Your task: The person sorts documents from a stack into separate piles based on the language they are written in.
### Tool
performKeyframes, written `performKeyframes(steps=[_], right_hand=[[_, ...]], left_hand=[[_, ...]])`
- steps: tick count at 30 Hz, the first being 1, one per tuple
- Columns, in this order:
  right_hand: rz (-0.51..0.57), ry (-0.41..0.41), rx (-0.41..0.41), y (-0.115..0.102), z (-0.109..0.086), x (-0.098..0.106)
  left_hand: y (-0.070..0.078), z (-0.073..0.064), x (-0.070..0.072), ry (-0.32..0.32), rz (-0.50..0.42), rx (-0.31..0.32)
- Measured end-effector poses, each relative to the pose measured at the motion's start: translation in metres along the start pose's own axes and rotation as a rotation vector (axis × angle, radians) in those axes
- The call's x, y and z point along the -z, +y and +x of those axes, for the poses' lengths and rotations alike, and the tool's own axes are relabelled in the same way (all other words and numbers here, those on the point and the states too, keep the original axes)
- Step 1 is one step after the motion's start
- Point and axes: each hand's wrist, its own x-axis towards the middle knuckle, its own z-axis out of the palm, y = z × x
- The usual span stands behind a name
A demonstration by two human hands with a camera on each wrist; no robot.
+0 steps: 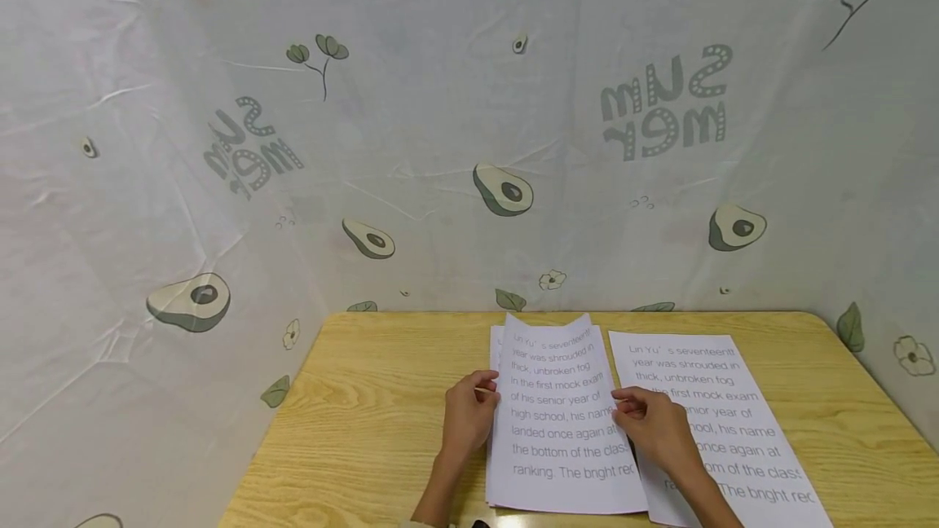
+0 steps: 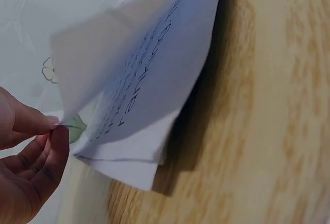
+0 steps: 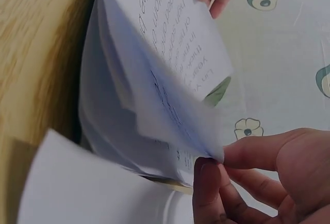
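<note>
Both hands hold a printed sheet of paper above a left stack of similar sheets on the table. The left hand pinches the sheet's left edge; in the left wrist view, thumb and fingertips meet on its edge. The right hand pinches the right edge between thumb and fingers, as the right wrist view shows at the sheet's edge. The held sheet bows, with its top corners raised and printed pages showing beneath it. A right pile of printed paper lies partly under the right hand and forearm.
The wood-grain table ends at a back edge against a pale curtain printed with avocados, leaves and mirrored lettering. A small dark object shows at the bottom edge of the head view.
</note>
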Motion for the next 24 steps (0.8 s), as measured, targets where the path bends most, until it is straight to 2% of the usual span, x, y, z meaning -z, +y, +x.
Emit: performKeyframes(steps=[16, 24], right_hand=[[0.05, -0.024, -0.038, -0.005, -0.002, 0.007], [0.145, -0.049, -0.062, -0.003, -0.001, 0.014]], left_hand=[[0.008, 0.001, 0.006, 0.007, -0.063, 0.031], [0.011, 0.003, 0.007, 0.006, -0.133, 0.066]])
